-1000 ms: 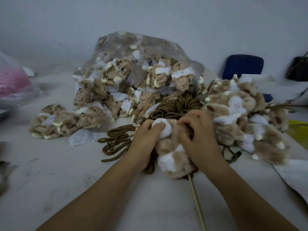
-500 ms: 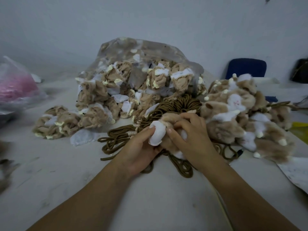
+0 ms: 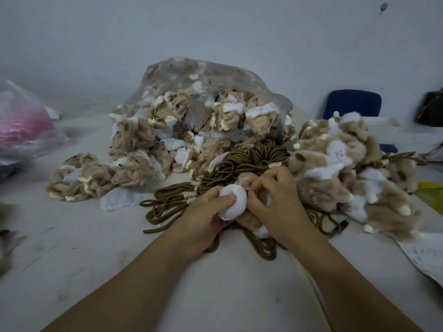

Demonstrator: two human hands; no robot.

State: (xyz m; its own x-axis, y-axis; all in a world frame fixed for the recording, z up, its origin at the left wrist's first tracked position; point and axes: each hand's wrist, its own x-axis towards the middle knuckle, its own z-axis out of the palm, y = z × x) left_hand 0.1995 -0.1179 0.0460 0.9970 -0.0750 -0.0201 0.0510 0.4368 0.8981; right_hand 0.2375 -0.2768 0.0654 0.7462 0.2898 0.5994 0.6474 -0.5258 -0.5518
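The left hand [image 3: 203, 215] curls its thumb and fingers round the white rounded end of a small tan-and-white plush toy [image 3: 234, 202]. The right hand [image 3: 279, 203] pinches the toy's tan fur from the opposite side. The toy is held between both hands, low over the pale grey surface [image 3: 107, 248] and right above a bundle of olive-brown cords [image 3: 254, 159]. The cords spread out from under the hands toward 9 and 12 o'clock.

At 2 o'clock, just beside the right hand, lies a heap of stuffed tan-and-white plush toys [image 3: 347, 173]. At 12 o'clock a clear plastic bag of limp tan plush skins [image 3: 191, 109] spills open, with a smaller heap of plush skins [image 3: 79, 178] at 10 o'clock. Farther off, a plastic bag with pink contents [image 3: 21, 123] sits at 9 o'clock and a blue chair back [image 3: 352, 104] at 1 o'clock.
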